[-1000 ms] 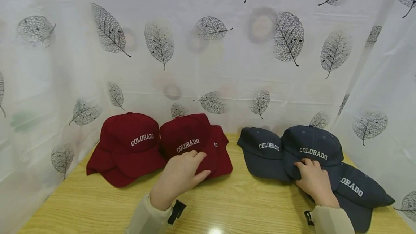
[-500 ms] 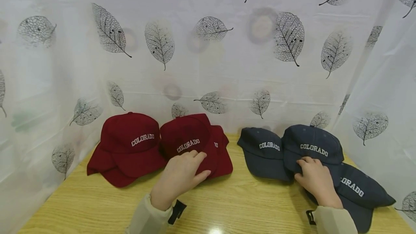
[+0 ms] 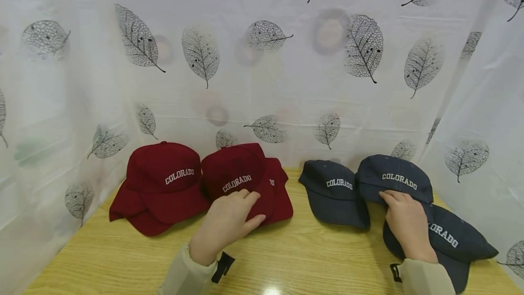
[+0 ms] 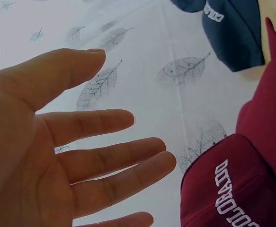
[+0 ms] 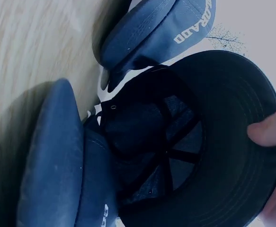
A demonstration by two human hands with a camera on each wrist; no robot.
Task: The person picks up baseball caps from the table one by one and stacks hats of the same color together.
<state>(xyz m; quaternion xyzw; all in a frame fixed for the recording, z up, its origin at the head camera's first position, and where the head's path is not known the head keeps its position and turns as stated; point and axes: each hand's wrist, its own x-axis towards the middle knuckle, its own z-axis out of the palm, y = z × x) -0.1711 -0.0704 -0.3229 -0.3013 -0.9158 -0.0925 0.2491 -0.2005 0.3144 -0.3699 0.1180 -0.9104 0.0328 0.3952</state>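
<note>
My right hand (image 3: pixel 407 222) pinches the brim of a navy cap (image 3: pixel 393 176) lettered COLORADO, thumb beneath and fingers on top. The right wrist view looks into that cap's dark inside (image 5: pixel 152 137), its brim tilted up. Under and right of it lies another navy cap (image 3: pixel 454 236); a third navy cap (image 3: pixel 333 195) sits to its left. My left hand (image 3: pixel 225 222) hovers before a maroon cap (image 3: pixel 233 167), fingers spread and holding nothing in the left wrist view.
Another maroon cap (image 3: pixel 163 167) rests at the left on top of more maroon cloth. A maroon cap (image 3: pixel 280 190) is partly hidden at centre. The wooden table (image 3: pixel 303 263) meets a white leaf-print curtain (image 3: pixel 262 81) behind the caps.
My right hand has raised the brim of the middle navy cap, tipping the cap back and showing more of the cap beneath. The left hand has stayed in place.
</note>
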